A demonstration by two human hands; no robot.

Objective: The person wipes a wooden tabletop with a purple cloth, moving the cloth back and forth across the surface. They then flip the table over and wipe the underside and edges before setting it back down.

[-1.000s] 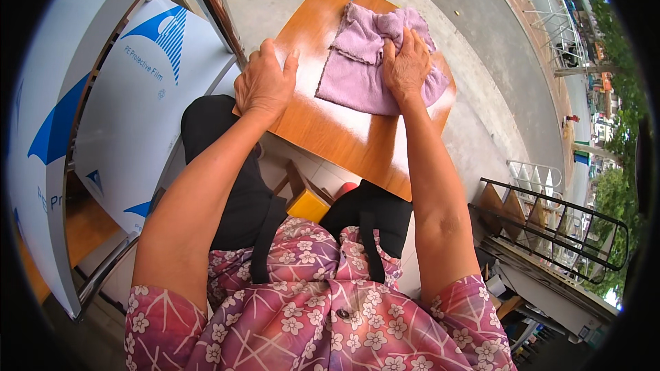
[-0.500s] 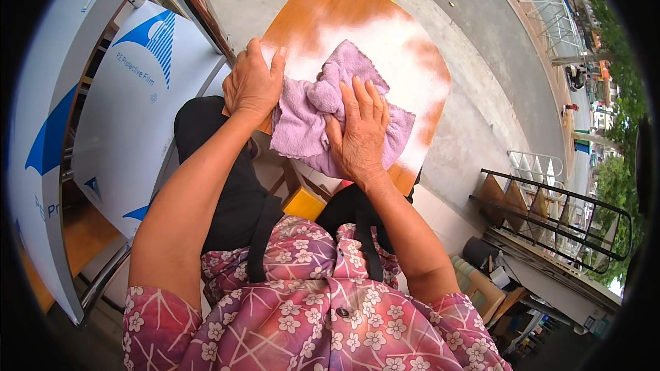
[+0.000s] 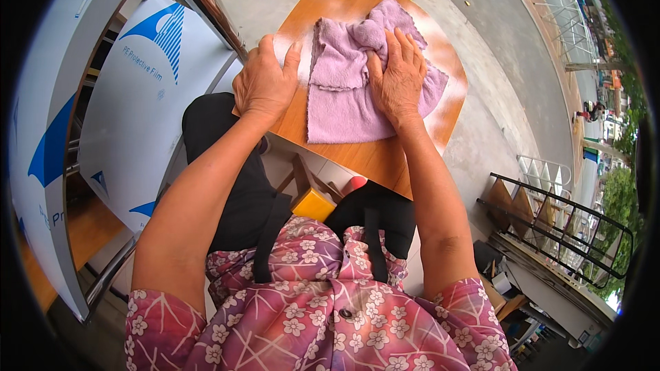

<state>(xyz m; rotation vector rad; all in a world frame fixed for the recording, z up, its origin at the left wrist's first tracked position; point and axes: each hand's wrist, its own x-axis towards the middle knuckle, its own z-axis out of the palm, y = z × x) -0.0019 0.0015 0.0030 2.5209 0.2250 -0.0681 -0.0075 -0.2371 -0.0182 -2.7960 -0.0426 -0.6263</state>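
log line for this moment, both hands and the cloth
left hand: on left edge of wooden board | right hand: over purple cloth | cloth: partly bunched, lying on board

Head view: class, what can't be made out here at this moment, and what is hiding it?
All in the head view:
- Wooden panel, middle part: covered by the purple cloth.
- Right hand, palm: hidden by its own back.
- Left hand, palm: also hidden by its own back.
- Red thing under the panel: mostly hidden, too little shows to name it.
- Far street objects: too small and blurred.
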